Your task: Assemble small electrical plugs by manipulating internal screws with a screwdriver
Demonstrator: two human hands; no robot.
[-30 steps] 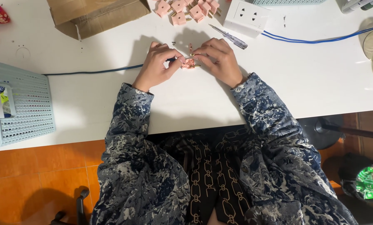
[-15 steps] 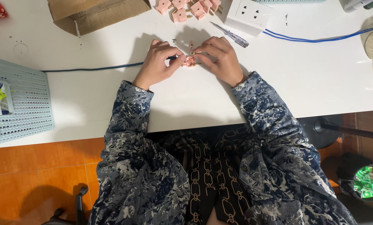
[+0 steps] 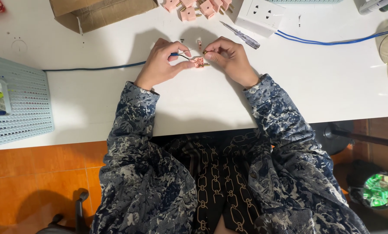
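My left hand [image 3: 161, 63] and my right hand [image 3: 229, 58] meet over the white table [image 3: 194, 104]. Between their fingertips sits a small pink plug piece with brass pins [image 3: 199, 63]. My left hand pinches the end of a blue cable [image 3: 94, 68], whose dark wire runs into the pink piece. My right hand's fingers close on the piece's right side at a brass pin. A tiny white part [image 3: 199, 43] lies just beyond the hands.
Several pink plug pieces [image 3: 198, 6] lie at the far edge beside a cardboard box [image 3: 101, 13]. A screwdriver [image 3: 244, 37] lies by a white socket strip [image 3: 260, 15] with its own blue cable [image 3: 332, 41]. A pale perforated basket [image 3: 18, 106] stands at left.
The hands have parted a little and the dark wire now shows between them. The camera view has shifted slightly.
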